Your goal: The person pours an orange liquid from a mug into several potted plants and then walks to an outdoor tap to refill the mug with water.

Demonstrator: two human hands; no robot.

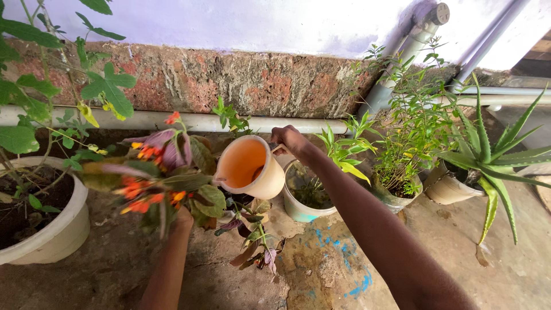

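Right hand (pixel 288 139) grips the tilted orange jug (pixel 251 166) by its handle, left hand (pixel 185 218) buried among the red-flowered plant (pixel 158 172), grip unclear

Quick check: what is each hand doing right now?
Left hand: mostly hidden behind the flowering plant; grip cannot be told.
Right hand: closed on the jug handle.
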